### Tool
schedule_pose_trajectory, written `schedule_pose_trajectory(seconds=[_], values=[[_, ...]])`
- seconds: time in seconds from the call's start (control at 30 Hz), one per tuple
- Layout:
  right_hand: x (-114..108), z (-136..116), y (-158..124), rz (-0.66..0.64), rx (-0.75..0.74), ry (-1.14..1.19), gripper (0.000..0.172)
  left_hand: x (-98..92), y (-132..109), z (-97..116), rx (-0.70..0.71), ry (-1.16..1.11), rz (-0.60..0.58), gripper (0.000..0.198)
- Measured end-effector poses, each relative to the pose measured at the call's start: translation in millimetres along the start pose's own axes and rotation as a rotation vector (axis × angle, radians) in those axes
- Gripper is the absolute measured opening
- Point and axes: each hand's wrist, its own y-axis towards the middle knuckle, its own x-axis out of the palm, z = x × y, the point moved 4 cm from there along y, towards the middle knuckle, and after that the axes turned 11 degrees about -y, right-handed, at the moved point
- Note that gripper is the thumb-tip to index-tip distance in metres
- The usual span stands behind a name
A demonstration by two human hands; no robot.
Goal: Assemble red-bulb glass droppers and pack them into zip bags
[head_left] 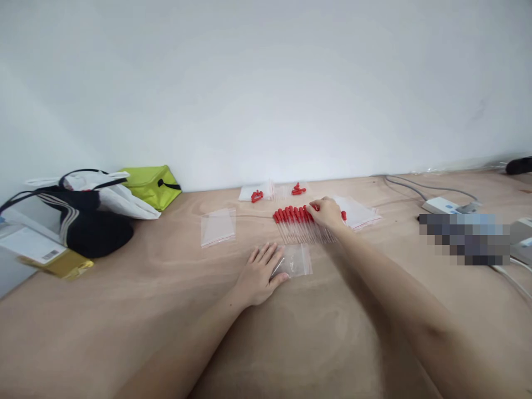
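Observation:
A row of clear droppers with red rubber bulbs (291, 215) lies side by side on the wooden table, bulbs toward the wall. My right hand (327, 213) is over the right part of this row, fingers pinched on a red bulb and hiding several others. Flat on the table, my left hand (260, 275) rests with fingers spread on the left part of a clear zip bag (298, 260). The bag lies just in front of the droppers' tips. Beside my right hand is a stack of clear zip bags (355, 212).
Loose red bulbs (257, 195) and more red bulbs (298, 189) lie on bags near the wall. Another zip bag (218, 227) is at left. A black cap (97, 230) and green bag (152, 185) sit far left; a power strip (443, 205) with cables is at right.

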Motion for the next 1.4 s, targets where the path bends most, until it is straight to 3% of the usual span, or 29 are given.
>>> schedule_pose_trajectory(seconds=[0.2,0.4,0.6,0.8,1.03,1.23,1.4], values=[[9.7,-13.9,8.2,-0.028,0.059,-0.053,0.026,1.4,-0.4,-1.5,0.017,-0.009,0.028,0.062],[-9.9,3.0,8.9,0.058,0.136,0.370,0.028,1.8,-0.4,-2.5,0.010,-0.017,0.027,0.064],[-36.6,34.9,-47.1,0.170,0.160,0.948,0.032,3.0,-0.8,5.1,-0.014,-0.008,0.018,0.064],[-28.5,43.8,-98.5,0.180,0.315,1.248,0.038,8.8,-1.5,16.7,-0.020,0.015,0.024,0.062],[-22.8,45.1,-101.1,0.311,0.349,1.059,0.038,8.1,-0.7,16.2,-0.014,0.005,0.037,0.063],[-14.4,40.3,-106.6,0.255,0.354,1.096,0.035,7.8,-0.7,16.3,-0.019,0.012,0.027,0.064],[-4.1,34.6,-114.2,0.114,0.361,1.167,0.032,7.6,-0.9,16.7,-0.012,-0.007,0.024,0.065]])
